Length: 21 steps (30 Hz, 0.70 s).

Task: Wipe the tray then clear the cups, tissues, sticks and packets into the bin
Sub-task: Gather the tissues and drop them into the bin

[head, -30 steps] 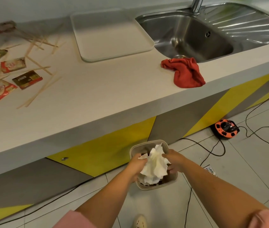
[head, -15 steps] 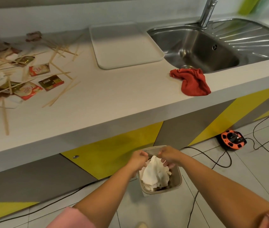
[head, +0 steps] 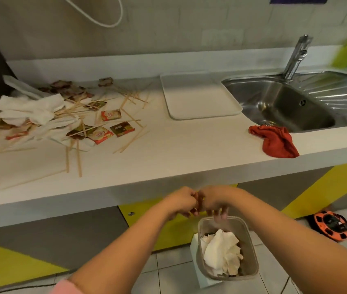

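The bin [head: 250, 251] on the floor below the surface's front edge is already heaped with tissues [head: 221, 251], so sticks [head: 79, 159] and packets [head: 122, 129] brought from the surface's left end could well spill over its rim, and the cloth [head: 277, 143] drooping over the front edge might slide off. The left hand [head: 181, 201] and right hand [head: 215, 202] meet above the bin, fingers curled and blurred, so I cannot tell whether they grip anything; the tray [head: 200, 98] lies near the back edge, and no cup shows

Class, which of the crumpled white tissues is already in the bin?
The crumpled white tissue inside the translucent plastic bin on the floor; the other tissues lie heaped at the left end of the white counter.
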Available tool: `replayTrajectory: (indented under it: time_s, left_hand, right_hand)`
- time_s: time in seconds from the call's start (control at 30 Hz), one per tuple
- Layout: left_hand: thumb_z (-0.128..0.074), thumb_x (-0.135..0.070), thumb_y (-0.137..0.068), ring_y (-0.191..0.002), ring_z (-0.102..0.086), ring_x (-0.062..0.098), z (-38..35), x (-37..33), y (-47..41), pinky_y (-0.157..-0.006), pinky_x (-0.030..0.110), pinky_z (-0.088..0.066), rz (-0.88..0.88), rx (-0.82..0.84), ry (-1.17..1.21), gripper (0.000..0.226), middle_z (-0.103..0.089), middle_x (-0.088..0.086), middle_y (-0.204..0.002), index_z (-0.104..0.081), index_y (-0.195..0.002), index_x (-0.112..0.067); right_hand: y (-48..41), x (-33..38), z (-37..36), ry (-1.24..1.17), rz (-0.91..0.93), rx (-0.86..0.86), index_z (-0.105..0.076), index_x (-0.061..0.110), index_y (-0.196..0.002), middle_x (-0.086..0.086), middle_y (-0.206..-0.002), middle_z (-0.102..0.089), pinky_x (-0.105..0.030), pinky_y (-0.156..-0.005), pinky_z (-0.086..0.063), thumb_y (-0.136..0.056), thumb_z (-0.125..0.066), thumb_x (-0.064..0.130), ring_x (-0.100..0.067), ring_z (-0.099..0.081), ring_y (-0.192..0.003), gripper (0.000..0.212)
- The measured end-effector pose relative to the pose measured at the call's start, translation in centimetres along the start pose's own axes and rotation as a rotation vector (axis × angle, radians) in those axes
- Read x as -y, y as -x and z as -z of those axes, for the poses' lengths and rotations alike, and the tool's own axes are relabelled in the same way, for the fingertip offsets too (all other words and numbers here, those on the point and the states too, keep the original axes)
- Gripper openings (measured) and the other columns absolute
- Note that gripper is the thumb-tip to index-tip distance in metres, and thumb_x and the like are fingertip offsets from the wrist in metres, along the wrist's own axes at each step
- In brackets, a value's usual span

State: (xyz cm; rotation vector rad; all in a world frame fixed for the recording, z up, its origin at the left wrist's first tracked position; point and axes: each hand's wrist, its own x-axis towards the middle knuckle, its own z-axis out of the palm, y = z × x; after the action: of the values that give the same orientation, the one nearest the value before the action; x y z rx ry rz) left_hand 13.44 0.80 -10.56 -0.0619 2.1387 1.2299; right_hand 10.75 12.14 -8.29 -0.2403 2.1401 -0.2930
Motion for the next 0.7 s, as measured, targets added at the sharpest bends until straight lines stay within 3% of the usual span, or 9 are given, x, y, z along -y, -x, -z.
replayTrajectory:
  time_s: [0.2,0.33,0.53,0.7]
  left_hand:
    - [-0.044,-0.002,-0.092,-0.060,-0.055,0.008,7.1,-1.4,4.7,-0.052,0.019,-0.040,-0.088,-0.056,0.065,0.031,-0.059,-0.003,-0.068,-0.059,-0.071,-0.018]
    - [-0.046,-0.006,-0.093,-0.058,-0.052,0.008,11.2,-1.0,6.6,-0.053,0.020,-0.037,-0.120,-0.167,0.134,0.028,-0.059,-0.001,-0.072,-0.059,-0.071,-0.018]
    - [-0.048,-0.009,-0.092,-0.056,-0.049,0.009,17.2,1.0,8.0,-0.050,0.019,-0.035,-0.166,-0.348,0.231,0.018,-0.058,0.000,-0.077,-0.058,-0.080,-0.017]
    - [-0.051,-0.010,-0.093,-0.058,-0.050,0.009,22.5,3.6,8.6,-0.048,0.016,-0.037,-0.138,-0.456,0.237,0.013,-0.062,-0.001,-0.081,-0.060,-0.085,-0.017]
  right_hand:
    - [2.6,6.3,3.8,0.040,0.110,0.006,-0.048,0.010,-0.103,-0.011,-0.076,-0.058,-0.018,-0.039,-0.046,-0.098,-0.044,0.023,-0.021,-0.058,-0.055,0.015]
    - [2.8,10.3,5.5,0.019,0.198,-0.103,-0.049,0.010,-0.098,-0.009,-0.074,-0.059,-0.019,-0.042,-0.045,-0.097,-0.047,0.023,-0.017,-0.057,-0.055,0.014]
    - [0.7,16.5,6.7,-0.002,0.326,-0.316,-0.054,0.013,-0.106,-0.002,-0.075,-0.060,-0.020,-0.046,-0.044,-0.092,-0.051,0.023,-0.014,-0.058,-0.057,0.017]
    - [-1.9,21.4,7.4,-0.013,0.368,-0.373,-0.054,0.013,-0.110,-0.001,-0.077,-0.060,-0.020,-0.046,-0.043,-0.092,-0.051,0.028,-0.013,-0.057,-0.058,0.023]
